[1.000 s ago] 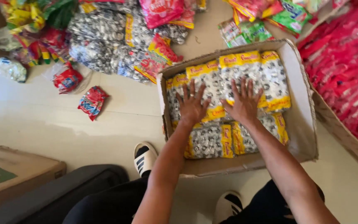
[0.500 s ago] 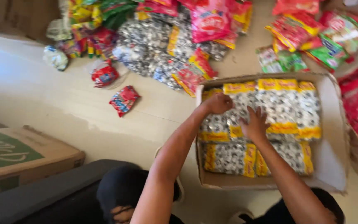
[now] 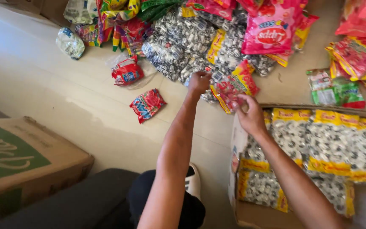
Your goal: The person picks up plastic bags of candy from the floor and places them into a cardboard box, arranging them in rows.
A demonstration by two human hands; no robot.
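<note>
Two hands (image 3: 199, 82) on crinkly candy bags (image 3: 234, 87)

A red-and-yellow candy bag (image 3: 235, 87) sits tilted at centre frame, just above the upper left corner of an open cardboard box (image 3: 238, 140), its clear front showing red sweets and its yellow edge slanting down to the left. The right hand (image 3: 250, 116) pinches its lower edge; the left hand (image 3: 199, 82), knuckles up, grips a bag of black-and-white wrapped sweets (image 3: 208, 80) just to its left, at the near edge of a heap filling the upper centre. The box occupies the lower right of the frame, packed flat with matching black-and-white sweet bags (image 3: 327, 144) with yellow bands, lying side by side in rows.
</note>
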